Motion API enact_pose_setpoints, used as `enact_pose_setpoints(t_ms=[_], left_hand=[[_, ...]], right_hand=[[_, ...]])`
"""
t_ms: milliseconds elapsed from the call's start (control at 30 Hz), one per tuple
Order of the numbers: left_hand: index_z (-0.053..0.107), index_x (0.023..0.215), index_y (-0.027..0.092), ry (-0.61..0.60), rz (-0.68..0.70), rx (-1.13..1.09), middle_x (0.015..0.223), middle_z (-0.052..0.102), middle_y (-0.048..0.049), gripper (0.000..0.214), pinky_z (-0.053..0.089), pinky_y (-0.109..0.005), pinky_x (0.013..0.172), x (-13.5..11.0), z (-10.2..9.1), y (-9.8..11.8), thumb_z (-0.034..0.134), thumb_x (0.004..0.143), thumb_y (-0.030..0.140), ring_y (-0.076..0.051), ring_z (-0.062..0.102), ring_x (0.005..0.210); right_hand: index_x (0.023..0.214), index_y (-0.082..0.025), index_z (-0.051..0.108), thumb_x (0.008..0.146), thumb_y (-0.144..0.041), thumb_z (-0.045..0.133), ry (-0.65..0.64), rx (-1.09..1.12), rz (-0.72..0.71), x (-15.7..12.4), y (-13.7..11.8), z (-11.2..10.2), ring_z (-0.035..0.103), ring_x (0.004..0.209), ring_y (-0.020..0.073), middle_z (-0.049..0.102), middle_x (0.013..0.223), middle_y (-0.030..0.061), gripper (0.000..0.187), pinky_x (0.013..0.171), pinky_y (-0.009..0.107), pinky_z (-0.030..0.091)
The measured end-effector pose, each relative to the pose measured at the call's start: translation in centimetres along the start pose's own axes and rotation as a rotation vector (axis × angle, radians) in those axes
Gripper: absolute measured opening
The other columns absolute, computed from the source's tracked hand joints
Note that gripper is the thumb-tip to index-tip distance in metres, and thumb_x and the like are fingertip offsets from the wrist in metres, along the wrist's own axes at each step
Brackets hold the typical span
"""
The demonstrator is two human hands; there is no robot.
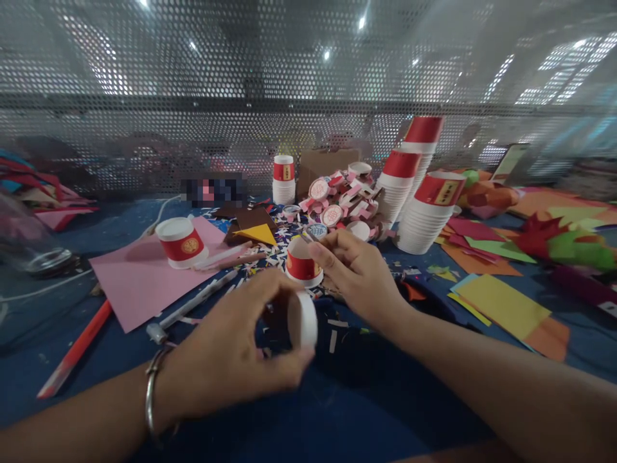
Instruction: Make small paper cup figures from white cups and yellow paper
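My left hand point(241, 337) pinches a shallow white round paper-cup piece point(308, 321) on edge between thumb and fingers, over the blue table. My right hand point(361, 273) is closed, thumb against forefinger, on a small thin greyish item that I cannot make out. It is just above a short red-and-white paper cup point(303, 269), which stands with its rolled rim down. The fingers partly cover that cup, so whether they touch it is unclear. Paper scraps point(277, 256) lie around it.
Stacked paper cups point(424, 222) stand at right, with a smaller stack point(283, 180) behind. A heap of cut cup pieces point(337, 199) lies between. Another red cup point(180, 243) rests on pink paper point(130, 283) beside pens point(197, 302). Coloured paper point(506, 305) lies right; a perforated screen point(289, 71) stands behind.
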State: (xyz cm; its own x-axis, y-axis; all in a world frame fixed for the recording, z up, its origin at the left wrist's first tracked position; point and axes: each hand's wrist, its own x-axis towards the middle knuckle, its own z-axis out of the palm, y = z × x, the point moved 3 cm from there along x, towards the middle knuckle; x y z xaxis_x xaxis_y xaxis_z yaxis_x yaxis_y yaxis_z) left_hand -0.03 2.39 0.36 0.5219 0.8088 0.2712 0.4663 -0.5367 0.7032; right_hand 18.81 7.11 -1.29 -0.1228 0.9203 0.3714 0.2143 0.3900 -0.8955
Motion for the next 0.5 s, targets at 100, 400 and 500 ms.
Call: enact_pose_setpoints(t_ms=[100, 400, 500], left_hand=[[0.063, 0.108, 0.024, -0.142, 0.045, 0.247, 0.101, 0.067, -0.0033, 0.040, 0.053, -0.038, 0.074, -0.3, 0.6, 1.1, 0.078, 0.071, 0.030, -0.025, 0.064, 0.087], [0.064, 0.104, 0.022, -0.200, 0.146, 0.262, 0.095, 0.069, -0.0033, 0.039, 0.051, -0.037, 0.067, -1.1, 1.7, 2.1, 0.075, 0.067, 0.028, -0.025, 0.066, 0.082], [0.065, 0.109, 0.021, -0.263, 0.134, 0.263, 0.098, 0.070, -0.0041, 0.044, 0.051, -0.039, 0.068, -1.3, 2.4, 2.0, 0.077, 0.069, 0.033, -0.025, 0.067, 0.083]], right_hand=[[0.087, -0.022, 0.055, 0.095, -0.059, 0.062, -0.060, -0.108, 0.010, 0.0, 0.0, -0.1, 0.040, 0.053, 0.0101, 0.050, 0.061, -0.0063, 0.038, 0.051, 0.027, 0.028], [0.112, -0.023, 0.057, 0.095, -0.053, 0.063, -0.187, -0.368, -0.084, -0.5, -1.3, 0.2, 0.066, 0.071, 0.0188, 0.071, 0.083, 0.0008, 0.035, 0.064, 0.029, 0.043], [0.115, -0.024, 0.057, 0.091, -0.052, 0.069, -0.199, -0.422, -0.057, -0.1, -0.8, 0.1, 0.070, 0.081, 0.0227, 0.076, 0.096, 0.0044, 0.039, 0.068, 0.031, 0.046]])
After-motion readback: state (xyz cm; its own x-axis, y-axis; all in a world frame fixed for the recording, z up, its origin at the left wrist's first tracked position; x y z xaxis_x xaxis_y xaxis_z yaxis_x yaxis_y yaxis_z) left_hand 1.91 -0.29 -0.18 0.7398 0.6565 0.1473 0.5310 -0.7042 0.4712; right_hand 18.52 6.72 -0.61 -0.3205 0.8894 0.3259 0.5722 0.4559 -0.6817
